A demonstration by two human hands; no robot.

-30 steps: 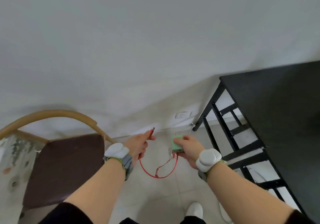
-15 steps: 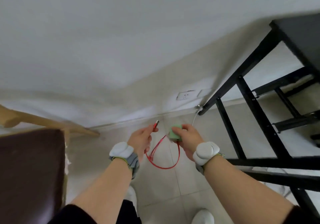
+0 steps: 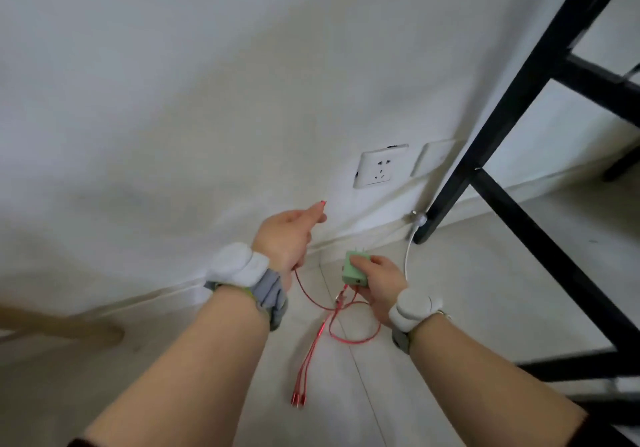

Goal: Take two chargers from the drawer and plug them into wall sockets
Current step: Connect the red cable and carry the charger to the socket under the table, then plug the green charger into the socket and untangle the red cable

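The right hand (image 3: 375, 282) grips the small mint-green plastic charger block (image 3: 355, 268), prongs pointing up towards the white wall socket (image 3: 379, 166) just above. The left hand (image 3: 289, 235) pinches one end of the thin red cable (image 3: 341, 329).

Our pale tiled floor (image 3: 467, 301)

We see a black table leg (image 3: 450, 187) standing on it near the wall edge, a white cord (image 3: 408, 256) just beside.
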